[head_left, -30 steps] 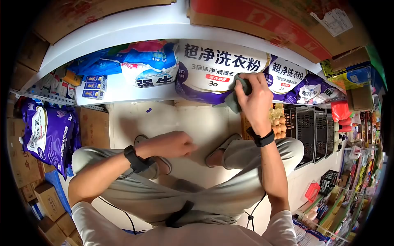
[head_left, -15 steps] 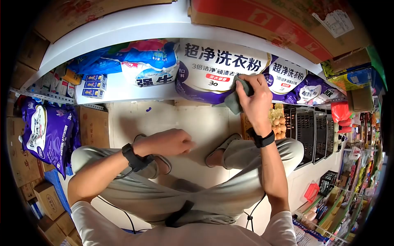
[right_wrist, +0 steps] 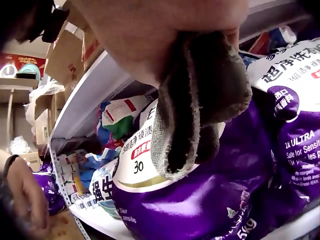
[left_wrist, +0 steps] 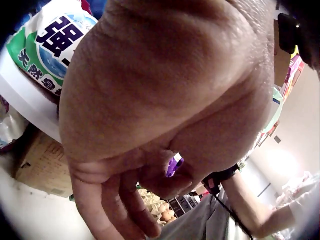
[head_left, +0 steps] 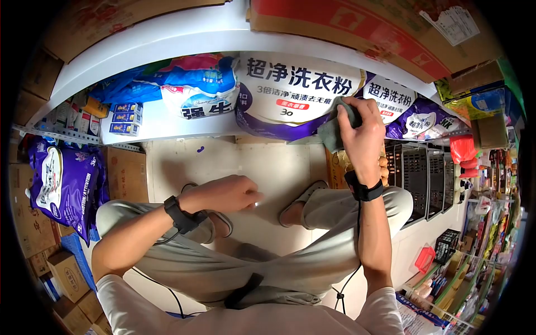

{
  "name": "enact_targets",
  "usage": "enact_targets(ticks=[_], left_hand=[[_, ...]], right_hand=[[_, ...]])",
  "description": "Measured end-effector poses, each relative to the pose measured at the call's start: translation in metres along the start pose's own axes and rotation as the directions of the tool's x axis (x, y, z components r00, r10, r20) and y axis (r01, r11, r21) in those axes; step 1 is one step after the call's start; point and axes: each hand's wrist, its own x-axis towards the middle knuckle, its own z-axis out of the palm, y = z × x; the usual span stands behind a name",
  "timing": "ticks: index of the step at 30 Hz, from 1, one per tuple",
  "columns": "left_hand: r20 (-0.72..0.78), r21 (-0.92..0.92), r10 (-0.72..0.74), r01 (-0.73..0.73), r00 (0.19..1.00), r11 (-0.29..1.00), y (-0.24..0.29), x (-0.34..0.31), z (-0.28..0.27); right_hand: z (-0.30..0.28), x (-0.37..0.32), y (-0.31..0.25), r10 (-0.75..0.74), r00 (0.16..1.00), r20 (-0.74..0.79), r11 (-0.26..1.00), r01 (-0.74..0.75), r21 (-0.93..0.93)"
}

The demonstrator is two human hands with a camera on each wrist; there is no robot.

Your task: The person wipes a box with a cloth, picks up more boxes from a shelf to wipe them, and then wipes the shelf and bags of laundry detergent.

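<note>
My right hand [head_left: 365, 134] grips a folded grey-green cloth [head_left: 333, 133] at the lower right edge of a large white-and-purple bag of laundry powder [head_left: 296, 92]. In the right wrist view the cloth [right_wrist: 172, 135] hangs in folds below the palm, over the bag's printed front. A second bag of the same kind [head_left: 386, 95] stands just right of it on the shelf. My left hand [head_left: 226, 192] hovers above the floor between the knees, fingers loosely curled and holding nothing. From the left wrist, its palm [left_wrist: 155, 95] fills most of the view.
A white shelf [head_left: 151, 125] carries blue-and-white detergent bags [head_left: 204, 89] and small blue boxes [head_left: 127, 118]. Cardboard cartons [head_left: 363, 28] sit above. Low at the right are eggs [head_left: 383, 170] and black crates [head_left: 413, 173]; a purple bag [head_left: 67, 184] stands at the left.
My right hand has slid right with the cloth, from the bag's front toward its right edge and the neighbouring bag. The left hand has stayed almost in place.
</note>
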Motion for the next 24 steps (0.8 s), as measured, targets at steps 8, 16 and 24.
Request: enact_targets(ticks=[8, 16, 24], left_hand=[[0.064, 0.063, -0.058, 0.054, 0.996, 0.997, 0.007, 0.0, -0.005], [-0.01, 0.021, -0.003, 0.003, 1.0, 1.0, -0.002, -0.002, -0.001], [-0.013, 0.023, 0.005, -0.005, 1.0, 1.0, 0.0, -0.003, -0.002]], right_hand=[[0.02, -0.004, -0.002, -0.145, 0.989, 0.013, 0.989, 0.145, 0.004], [0.016, -0.006, -0.005, -0.096, 0.994, 0.055, 0.995, 0.097, -0.018], [0.008, 0.004, -0.004, -0.075, 0.997, -0.036, 0.996, 0.077, 0.048]])
